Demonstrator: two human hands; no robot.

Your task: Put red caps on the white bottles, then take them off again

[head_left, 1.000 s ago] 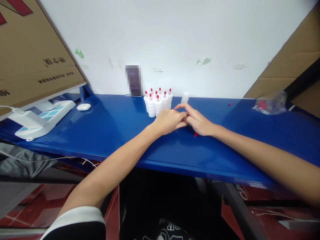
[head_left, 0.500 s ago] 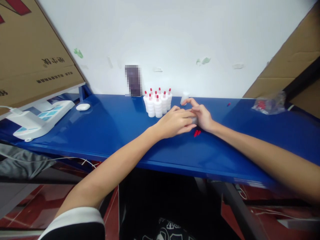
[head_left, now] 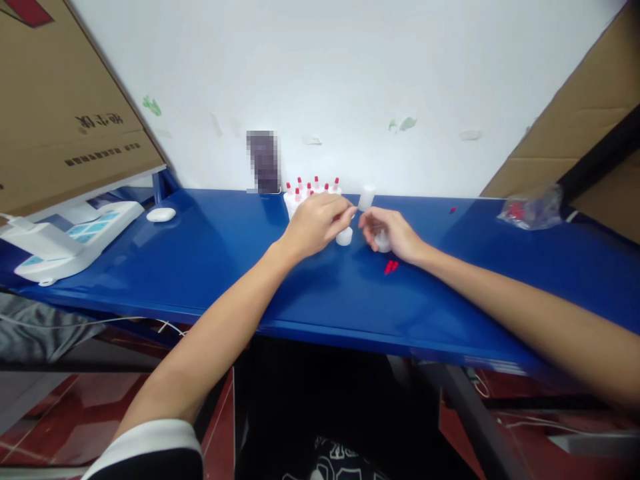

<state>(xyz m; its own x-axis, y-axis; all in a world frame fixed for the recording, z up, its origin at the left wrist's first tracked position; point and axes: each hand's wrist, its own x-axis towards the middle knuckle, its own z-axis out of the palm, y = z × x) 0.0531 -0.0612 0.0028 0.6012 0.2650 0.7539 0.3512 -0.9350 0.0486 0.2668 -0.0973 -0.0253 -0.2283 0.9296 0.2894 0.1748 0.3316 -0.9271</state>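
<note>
My left hand (head_left: 320, 223) is closed, fingers and thumb brought together, in front of the clustered white bottles. Below its thumb shows the lower part of a white bottle (head_left: 344, 237); the hand hides the rest. Several white bottles with red tips (head_left: 316, 181) stand behind that hand, mostly covered. My right hand (head_left: 393, 230) curls round a small translucent white piece (head_left: 383, 241), partly hidden by the fingers. Beyond the gap between the hands, a white bottle (head_left: 367, 198) with no red tip stands near the wall. Several small red caps (head_left: 391, 267) lie just below my right hand.
The blue table (head_left: 200, 267) carries a white power strip (head_left: 80, 243) and an oval white case (head_left: 161, 215) at left. A clear bag with red pieces (head_left: 531, 208) and a lone red cap (head_left: 453, 209) lie at right. A blurred-out dark panel (head_left: 264, 162) stands by the wall.
My hands have come apart. The left has moved left and slightly up, with a white bottle showing beneath it. The right stays near its place, its raised finger now curled down.
</note>
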